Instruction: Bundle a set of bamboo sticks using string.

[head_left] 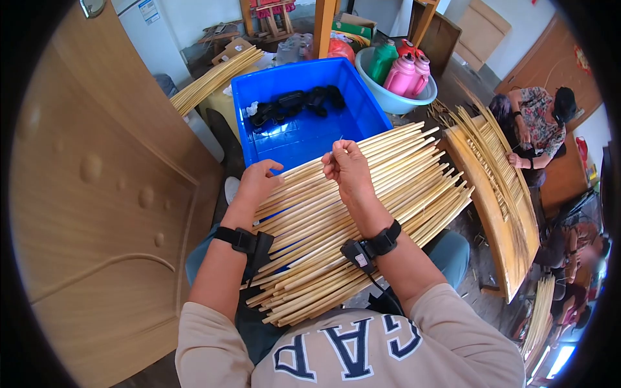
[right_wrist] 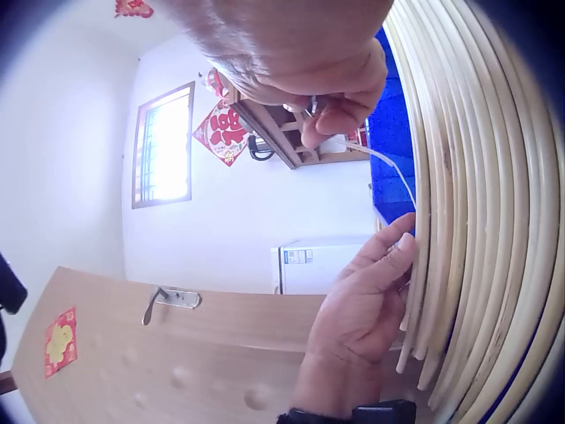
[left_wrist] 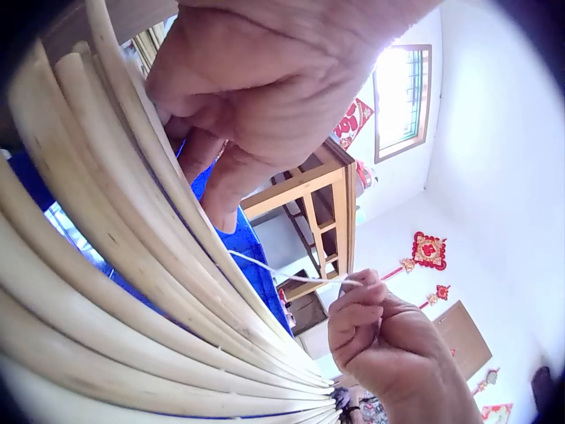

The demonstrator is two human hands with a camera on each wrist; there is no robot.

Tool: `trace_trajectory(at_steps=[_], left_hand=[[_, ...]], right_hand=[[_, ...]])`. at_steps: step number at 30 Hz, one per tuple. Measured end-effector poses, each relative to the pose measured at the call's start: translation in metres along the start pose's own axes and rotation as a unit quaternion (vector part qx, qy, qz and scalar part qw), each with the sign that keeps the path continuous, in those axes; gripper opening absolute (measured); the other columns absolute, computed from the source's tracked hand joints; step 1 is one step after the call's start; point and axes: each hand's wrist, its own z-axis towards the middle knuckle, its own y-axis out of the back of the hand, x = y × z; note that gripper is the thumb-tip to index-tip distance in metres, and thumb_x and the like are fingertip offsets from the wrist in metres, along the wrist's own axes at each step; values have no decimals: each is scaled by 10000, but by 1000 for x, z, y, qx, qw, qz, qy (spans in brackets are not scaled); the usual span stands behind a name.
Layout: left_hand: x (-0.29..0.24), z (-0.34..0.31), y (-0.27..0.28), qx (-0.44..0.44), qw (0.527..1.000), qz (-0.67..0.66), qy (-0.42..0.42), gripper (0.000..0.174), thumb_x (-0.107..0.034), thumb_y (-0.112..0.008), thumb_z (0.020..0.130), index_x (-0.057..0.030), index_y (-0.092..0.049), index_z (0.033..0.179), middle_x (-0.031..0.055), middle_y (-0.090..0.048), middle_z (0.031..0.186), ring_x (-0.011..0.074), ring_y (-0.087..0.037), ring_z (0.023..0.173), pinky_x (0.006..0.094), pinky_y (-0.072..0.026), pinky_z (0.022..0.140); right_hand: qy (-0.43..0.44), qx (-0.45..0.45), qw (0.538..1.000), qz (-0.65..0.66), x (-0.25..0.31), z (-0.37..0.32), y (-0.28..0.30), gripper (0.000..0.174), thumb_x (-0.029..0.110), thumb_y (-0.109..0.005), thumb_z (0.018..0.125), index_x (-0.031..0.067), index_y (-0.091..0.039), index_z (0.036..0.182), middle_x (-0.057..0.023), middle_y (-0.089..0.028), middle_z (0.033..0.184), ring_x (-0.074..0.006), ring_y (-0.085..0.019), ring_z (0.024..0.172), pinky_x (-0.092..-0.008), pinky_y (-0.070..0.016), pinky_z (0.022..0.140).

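Note:
A row of slender pale wooden sticks (head_left: 317,236), laid side by side, spans the person's lap. At the far edge of the row, the left hand (head_left: 257,185) grips the outermost stick between thumb and fingers. The right hand (head_left: 350,169) is raised just above the sticks, pinching a thin white string (left_wrist: 274,268) in its fingertips. In the right wrist view, that string (right_wrist: 395,164) runs slack from the right hand (right_wrist: 340,97) down to the outer stick beside the left hand (right_wrist: 362,309). A small shiny metal bit shows among the right fingers.
Beyond the sticks stands a blue tub (head_left: 284,147) with black straps (head_left: 294,103) in it. Behind it, a light-blue basin (head_left: 414,101) holds pink and green flasks. A wooden door (head_left: 97,213) is close on the left. At right, another person works over sticks on a curved wooden board (head_left: 517,249).

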Motion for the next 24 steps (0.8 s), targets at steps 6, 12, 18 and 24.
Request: trace_trajectory(at_steps=[6,12,18,24], left_hand=[[-14,4,7,13,999,25,-15,314,-52,-690,724,-30,-628,1031,103,-642,799,168,-599,717,281,-477,659],[-8,14,7,76,996,47,-2,236,-123,-706,718,-5,-657,916,107,-644,740,169,-599,686,302,-469,643],[-19,21,14,146,983,73,84,302,-247,-749,647,-12,-681,825,153,-658,782,246,-617,716,333,-469,657],[-5,25,8,145,986,40,78,294,-217,-739,638,-2,-677,829,153,-655,771,234,-616,709,331,-464,645]], right_hand=[[-90,44,989,-112,2,-13,-4,165,279,-464,950,115,-447,957,-47,-584,673,-91,-524,469,-190,-398,415],[-152,167,934,-276,-19,-13,-2,108,192,-503,923,88,-497,947,-16,-568,652,-57,-524,485,-181,-413,434],[-131,146,932,-304,-26,-12,-2,92,160,-513,912,73,-529,934,-1,-559,649,-50,-516,493,-181,-408,434],[-123,124,949,-262,-30,-9,4,118,166,-533,904,57,-532,949,-2,-555,634,-55,-515,485,-185,-406,427]])
